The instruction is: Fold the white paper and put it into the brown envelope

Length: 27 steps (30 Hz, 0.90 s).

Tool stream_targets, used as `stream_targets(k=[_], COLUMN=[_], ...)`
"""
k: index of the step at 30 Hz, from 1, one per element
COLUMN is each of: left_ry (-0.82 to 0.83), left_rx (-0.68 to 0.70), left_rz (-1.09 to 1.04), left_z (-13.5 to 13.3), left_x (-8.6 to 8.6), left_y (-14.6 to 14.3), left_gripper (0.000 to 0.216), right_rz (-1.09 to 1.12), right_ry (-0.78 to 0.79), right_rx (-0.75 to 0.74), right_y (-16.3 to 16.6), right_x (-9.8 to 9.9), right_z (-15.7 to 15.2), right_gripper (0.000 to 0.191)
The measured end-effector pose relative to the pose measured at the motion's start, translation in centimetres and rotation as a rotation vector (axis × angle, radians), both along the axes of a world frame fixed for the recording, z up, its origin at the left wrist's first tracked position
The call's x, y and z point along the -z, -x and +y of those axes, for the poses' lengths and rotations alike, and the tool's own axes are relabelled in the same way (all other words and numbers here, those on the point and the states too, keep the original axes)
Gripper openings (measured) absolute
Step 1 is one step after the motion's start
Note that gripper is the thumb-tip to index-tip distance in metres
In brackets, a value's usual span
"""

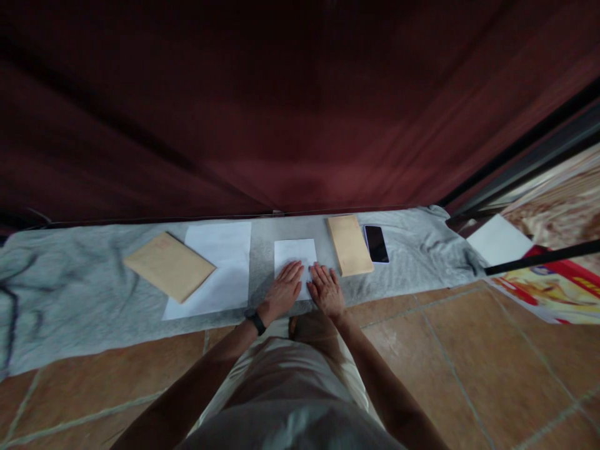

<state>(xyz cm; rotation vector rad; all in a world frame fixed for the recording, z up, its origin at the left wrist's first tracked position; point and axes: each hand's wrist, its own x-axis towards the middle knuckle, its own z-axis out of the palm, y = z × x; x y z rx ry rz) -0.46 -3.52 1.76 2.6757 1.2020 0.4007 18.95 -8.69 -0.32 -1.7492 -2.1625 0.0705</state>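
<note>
A small white sheet of paper [291, 249], perhaps folded, lies on the grey cloth in front of me. My left hand [285, 287] rests flat on its lower left part, fingers stretched forward. Beside it my right hand [327, 289] lies flat over the sheet's right edge, fingers extended. Neither hand grips anything. To the left a brown envelope [169, 265] lies at a slant partly on a larger white sheet [227, 262]. Another brown envelope [350, 245] is right of my right hand, next to a dark-screened phone [376, 244].
The wrinkled grey cloth [412, 250] covers a long narrow surface against a dark red panel [300, 137]. At the right are a dark metal frame [529, 169], a white item [499, 239] and a red and yellow printed package [557, 287]. Brown floor tiles [459, 356] lie below.
</note>
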Motion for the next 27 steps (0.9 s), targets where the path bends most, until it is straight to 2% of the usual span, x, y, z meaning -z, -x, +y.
stream_targets(k=[5,9,21,27], left_ry=[0.020,0.025,0.013,0.012], left_rx=[-0.031,-0.068,-0.225,-0.288], left_rz=[0.069,0.086,0.108,0.102], left_z=[2.3,3.5,5.0,5.1], left_x=[0.6,0.9,1.2,1.4], left_y=[-2.8,-3.4,-0.8,-0.6], left_gripper=[0.054,0.056,0.063,0.063], right_rz=[0.005,0.008,0.023,0.062], right_ry=[-0.011,-0.007,0.006,-0.004], right_rx=[-0.004,-0.008,-0.017,-0.012], right_y=[0.0,-0.1,-0.2,-0.3], right_x=[-0.3,-0.2,0.0,-0.3], right_z=[0.0,0.0,0.0,-0.3], right_gripper=[0.050,0.052,0.053,0.048])
